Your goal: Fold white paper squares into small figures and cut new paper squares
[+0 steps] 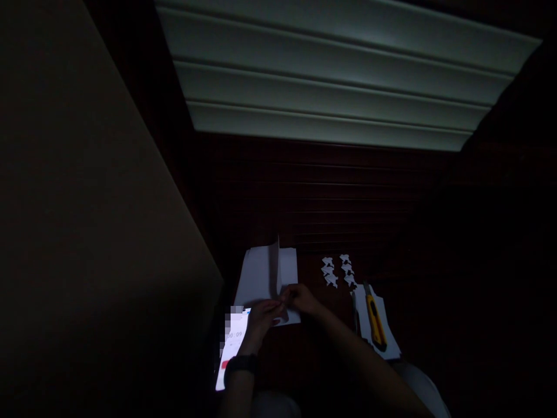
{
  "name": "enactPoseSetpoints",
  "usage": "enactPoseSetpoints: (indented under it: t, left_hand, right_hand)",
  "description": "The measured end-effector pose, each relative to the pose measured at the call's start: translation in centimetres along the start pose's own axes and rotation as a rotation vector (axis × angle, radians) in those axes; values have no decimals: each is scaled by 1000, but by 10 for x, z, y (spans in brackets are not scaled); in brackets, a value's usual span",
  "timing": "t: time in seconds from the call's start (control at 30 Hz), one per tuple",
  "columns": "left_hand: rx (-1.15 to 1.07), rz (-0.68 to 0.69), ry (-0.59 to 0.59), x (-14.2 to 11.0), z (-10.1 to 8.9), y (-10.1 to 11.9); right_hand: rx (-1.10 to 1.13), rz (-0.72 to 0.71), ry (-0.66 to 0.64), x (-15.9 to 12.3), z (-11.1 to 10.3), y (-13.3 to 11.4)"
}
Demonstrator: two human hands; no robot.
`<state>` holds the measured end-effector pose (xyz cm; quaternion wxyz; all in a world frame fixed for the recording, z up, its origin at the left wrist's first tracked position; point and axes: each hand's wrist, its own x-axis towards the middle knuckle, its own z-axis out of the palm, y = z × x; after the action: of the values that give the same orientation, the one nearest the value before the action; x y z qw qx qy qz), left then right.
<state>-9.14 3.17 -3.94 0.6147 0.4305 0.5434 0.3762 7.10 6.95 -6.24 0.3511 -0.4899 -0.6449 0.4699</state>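
Raised sheet [274, 267] is being held up over paper stack [255, 270], long axis being pointed forward from the fingertips. Near end is being met about equally by left hand [263, 313] and right hand [301, 299], right being angled inward. Fingertips are being bunched together; clamp can't be told, too dark.

Gloom blurs exactly how the left hand [262, 316] and right hand [302, 299] pinch a raised, curved white paper sheet [274, 267]. A black-banded wrist [250, 347] hides part of a glowing white phone screen [232, 343], its upper left pixelated. The bottom edge crops both forearms [361, 354]; angular white pieces [331, 280] are too tiny to decipher.
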Motion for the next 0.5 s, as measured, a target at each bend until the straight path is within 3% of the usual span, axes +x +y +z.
enactPoseSetpoints:
  t: [0.37,0.5]
  left_hand:
    - [127,16,-2,4,2,-3]
    - [289,76,92,-3,2,0]
  right_hand:
    - [-138,95,44,-3,-3,-4]
    - [-295,151,113,-7,-5,-7]
